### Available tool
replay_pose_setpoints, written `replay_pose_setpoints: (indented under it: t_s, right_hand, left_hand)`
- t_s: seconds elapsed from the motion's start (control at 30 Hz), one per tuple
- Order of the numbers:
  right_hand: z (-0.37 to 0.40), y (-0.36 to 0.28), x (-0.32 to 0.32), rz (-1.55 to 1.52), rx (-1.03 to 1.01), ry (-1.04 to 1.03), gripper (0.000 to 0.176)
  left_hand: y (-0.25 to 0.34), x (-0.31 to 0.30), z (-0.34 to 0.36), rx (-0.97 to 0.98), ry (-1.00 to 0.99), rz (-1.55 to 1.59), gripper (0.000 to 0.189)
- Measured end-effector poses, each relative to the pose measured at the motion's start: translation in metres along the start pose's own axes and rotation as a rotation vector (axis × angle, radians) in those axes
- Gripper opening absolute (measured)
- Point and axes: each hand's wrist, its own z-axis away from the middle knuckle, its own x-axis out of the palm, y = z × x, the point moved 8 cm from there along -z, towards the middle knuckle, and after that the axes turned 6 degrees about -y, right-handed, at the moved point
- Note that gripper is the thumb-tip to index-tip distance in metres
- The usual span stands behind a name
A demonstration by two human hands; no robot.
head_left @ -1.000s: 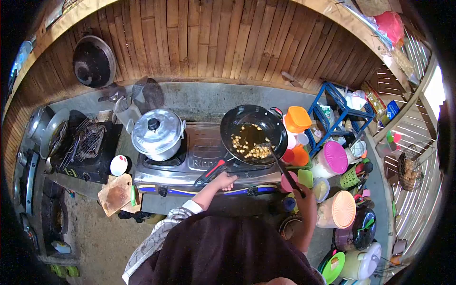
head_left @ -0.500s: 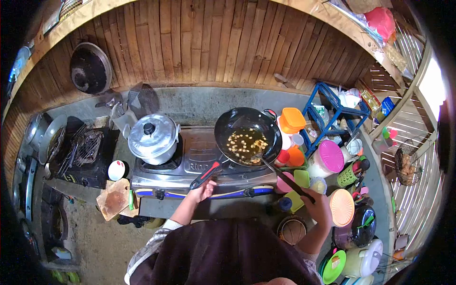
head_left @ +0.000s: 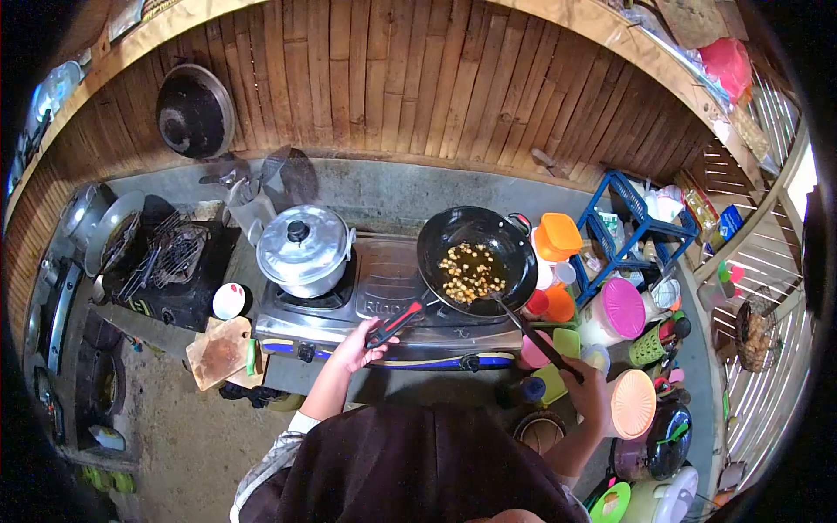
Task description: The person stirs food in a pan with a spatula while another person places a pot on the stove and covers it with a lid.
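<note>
A black wok (head_left: 479,228) with oil and small browned pieces of food (head_left: 471,272) sits on the right side of the stove. My left hand (head_left: 359,347) is closed round the wok's black-and-red handle (head_left: 397,324). A long dark-handled spatula (head_left: 534,334) slants down into the wok, its tip among the pieces; the blade is partly hidden in the oil. My right hand (head_left: 591,390) grips the upper end of that spatula. To the left, a lidded aluminium pot (head_left: 303,253) stands on the other burner.
The silver stove (head_left: 384,272) runs along the counter. Plastic containers crowd its right side, including an orange tub (head_left: 558,235) and a pink-lidded jar (head_left: 622,309). A blue rack (head_left: 615,222) stands behind them. Cutting boards (head_left: 218,353) and a red-and-white round object (head_left: 229,301) lie left.
My left hand has closed round the wok handle, from just below it. The food pieces have shifted and gathered, with the spatula tip still in the wok. The whole view has moved slightly.
</note>
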Motion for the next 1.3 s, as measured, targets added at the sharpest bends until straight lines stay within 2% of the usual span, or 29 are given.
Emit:
replay_pose_setpoints:
  t_s: [0.03,0.1,0.17,0.2,0.27,0.3,0.33,0.43,0.47,0.57,0.6,0.7,0.87,1.0,1.07,1.1,1.17,1.3]
  right_hand:
    - [-0.003,0.003,0.007,0.011,0.027,-0.011,0.028]
    - [-0.014,0.006,0.025,-0.024,-0.021,-0.017,0.028]
    - [-0.023,-0.003,0.039,-0.039,-0.147,0.016,0.029]
    - [-0.027,-0.001,0.048,0.001,-0.135,0.013,0.028]
    - [-0.048,0.018,0.078,-0.059,-0.185,0.019,0.028]
    - [-0.05,0.006,0.08,-0.117,-0.233,0.024,0.027]
    - [-0.053,0.003,0.088,-0.178,-0.131,-0.067,0.027]
    - [-0.066,-0.023,0.094,-0.156,-0.202,-0.04,0.03]
    - [-0.074,-0.025,0.1,-0.127,-0.134,-0.088,0.032]
    - [-0.102,0.012,0.13,-0.291,-0.097,-0.016,0.032]
    - [-0.106,-0.001,0.123,-0.273,-0.165,0.053,0.032]
    - [-0.111,-0.013,0.108,-0.189,-0.061,0.099,0.032]
    - [-0.121,-0.002,0.103,-0.197,-0.128,0.233,0.032]
    - [-0.12,0.021,0.103,-0.243,-0.05,0.194,0.032]
    - [-0.116,0.043,0.104,-0.135,0.098,0.18,0.032]
    - [-0.11,0.042,0.1,-0.133,0.1,0.179,0.032]
    - [-0.093,0.025,0.085,-0.203,-0.057,0.162,0.031]
    - [-0.071,0.044,0.075,-0.179,-0.017,0.102,0.031]
  left_hand:
    - [0.0,0.0,-0.001,-0.019,0.034,-0.052,0.044]
    - [0.0,0.004,0.0,-0.029,0.047,-0.025,0.036]
    - [0.003,0.007,0.001,0.009,0.037,-0.138,0.031]
    - [0.006,0.01,0.002,0.011,0.053,-0.165,0.029]
    - [0.007,0.011,0.003,0.018,0.051,-0.215,0.031]
    - [0.007,0.012,0.004,0.024,0.048,-0.265,0.034]
    - [0.006,0.013,0.005,0.023,0.048,-0.266,0.034]
    - [0.011,0.02,0.008,0.09,0.047,-0.261,0.043]
    - [0.011,0.021,0.008,0.071,0.04,-0.289,0.044]
    - [0.011,0.018,0.007,0.05,0.059,-0.346,0.045]
    - [0.011,0.017,0.007,0.044,0.079,-0.378,0.043]
    - [0.012,0.015,0.008,0.025,0.123,-0.423,0.041]
    - [0.015,0.018,0.009,0.003,0.158,-0.459,0.04]
    - [0.013,0.013,0.006,-0.006,0.158,-0.445,0.04]
    - [0.014,0.016,0.009,-0.007,0.165,-0.461,0.04]
    - [0.016,0.018,0.01,-0.006,0.172,-0.477,0.041]
    - [0.015,0.018,0.009,-0.008,0.168,-0.471,0.041]
    - [0.013,0.016,0.008,-0.009,0.153,-0.442,0.041]
